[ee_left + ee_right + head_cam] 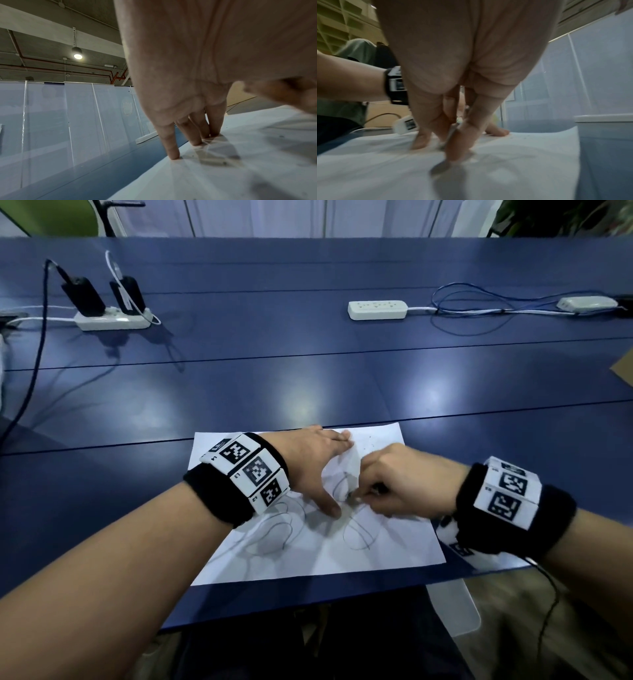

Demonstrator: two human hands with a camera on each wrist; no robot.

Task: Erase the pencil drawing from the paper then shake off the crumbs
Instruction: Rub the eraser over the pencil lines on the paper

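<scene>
Where the blue worktop (308,344) meets pale partition panels (51,115), a loaded power strip (113,320) sits far left, an empty strip (376,309) and blue cable (479,302) to the right. Nearer, the paper (394,546) lies flat, pencil loops (359,535) remaining. Left hand (315,460) presses it, fingers straight; right hand (394,481) pinches a small, blurred object against the sheet.

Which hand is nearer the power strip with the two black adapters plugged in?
Left. The left hand presses the paper on the side toward the power strip; the right hand is farther right.
</scene>
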